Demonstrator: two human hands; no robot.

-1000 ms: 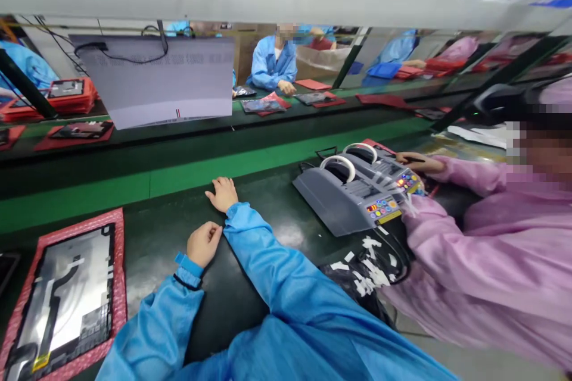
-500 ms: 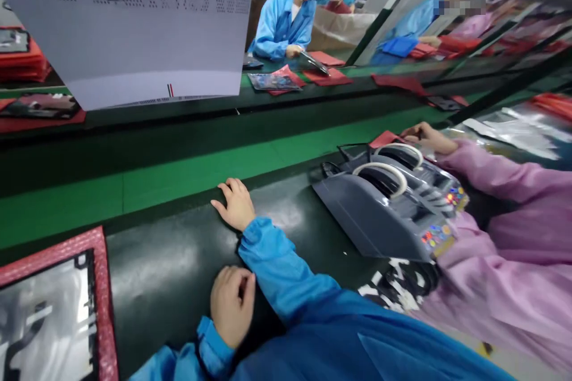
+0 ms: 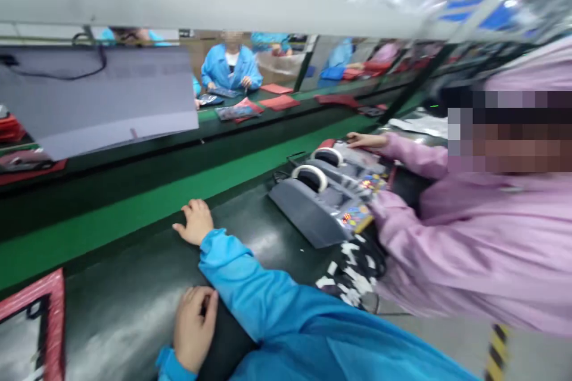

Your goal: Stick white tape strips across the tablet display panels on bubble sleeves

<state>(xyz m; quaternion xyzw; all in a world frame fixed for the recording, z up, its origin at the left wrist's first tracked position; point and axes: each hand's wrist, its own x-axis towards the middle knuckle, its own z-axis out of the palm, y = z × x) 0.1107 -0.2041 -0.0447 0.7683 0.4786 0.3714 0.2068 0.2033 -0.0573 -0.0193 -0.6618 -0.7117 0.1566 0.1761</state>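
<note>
My right hand lies palm down at the far edge of the dark worktop, fingers apart and holding nothing. Closer to my body, my left hand rests near the table's front edge. Its fingers are loosely curled, with a dark gap beside the thumb and no object visible in it. Left of both hands is a flat panel with a black frame on red bubble wrap, cut off by the picture edge. Neither hand touches it.
Two grey tape dispensers stand to the right, beside a co-worker in pink. Black and white scraps lie at the table edge. A green belt runs behind the worktop. Red pouches lie on the opposite bench, where a blue-sleeved person sits.
The view has swung up and to the right, so everything appears farther left and the pink-clad co-worker shows more fully. My hands keep about the same place and shape on the worktop.
</note>
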